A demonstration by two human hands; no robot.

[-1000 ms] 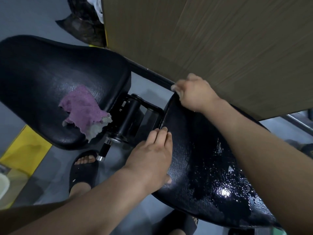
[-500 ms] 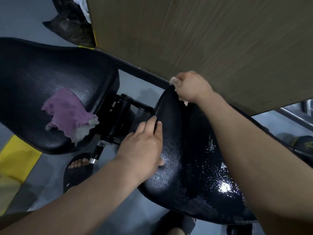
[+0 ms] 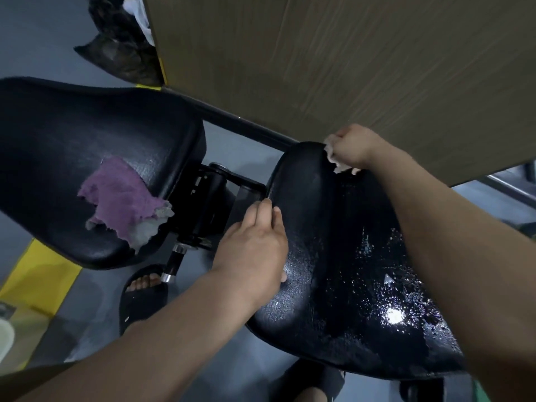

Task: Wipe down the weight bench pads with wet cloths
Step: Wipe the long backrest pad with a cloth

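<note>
Right hand point(image 3: 352, 146): grip curled tight round pale cloth point(image 3: 336, 165), pressed to far rim of right pad point(image 3: 333, 242), close under wood panel point(image 3: 319, 53). Left hand point(image 3: 255, 245): grip flat, fingers straight along pad's left edge, holding nothing. Pad surface beaded with water. Purple cloth point(image 3: 121, 198) lies crumpled on left pad point(image 3: 58, 134), beside black hinge point(image 3: 208, 204) joining both pads.

Pads point(image 3: 333, 227) black, wet sheen; cloth point(image 3: 121, 198) purple w/ grey edge; small cloth point(image 3: 333, 161) whitish; floor stripe point(image 3: 40, 271) yellow.
</note>
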